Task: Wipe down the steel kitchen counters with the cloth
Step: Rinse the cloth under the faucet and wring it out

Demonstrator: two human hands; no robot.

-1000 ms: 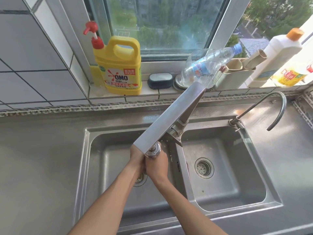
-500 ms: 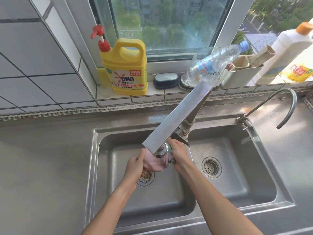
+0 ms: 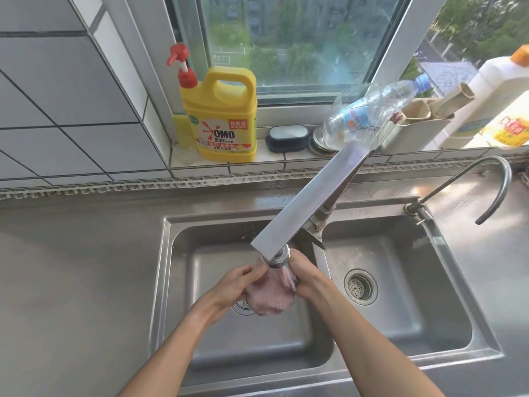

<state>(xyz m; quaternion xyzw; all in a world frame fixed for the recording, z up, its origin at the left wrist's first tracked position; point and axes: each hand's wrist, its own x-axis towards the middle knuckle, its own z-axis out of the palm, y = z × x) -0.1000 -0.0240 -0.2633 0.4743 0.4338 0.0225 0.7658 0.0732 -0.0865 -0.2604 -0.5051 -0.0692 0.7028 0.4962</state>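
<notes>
cloth under the tap, both hands on it

your two bare forearms reach up from the bottom edge over the left basin of the double stainless steel sink (image 3: 169, 282). your left hand (image 3: 233, 287) curls its fingers round the left side of the bunched pale pink cloth (image 3: 269, 296), and your right hand (image 3: 307, 279) grips its right side, thumb over the top. the cloth hangs above the left basin's drain, right beneath the round nozzle of the flat, angular steel faucet (image 3: 312, 202), which slants up toward the window. the right basin shows its round strainer drain (image 3: 360, 286). the grey steel counter (image 3: 71, 267) spreads to your left. a thin curved steel tap (image 3: 486, 179) rises at the sink's far right corner. on the tiled sill stand a yellow detergent jug with a red pump (image 3: 220, 116), a dark oval soap box (image 3: 287, 138), a clear plastic bottle lying tilted (image 3: 372, 116) and a white bottle with an orange cap (image 3: 492, 90).
</notes>
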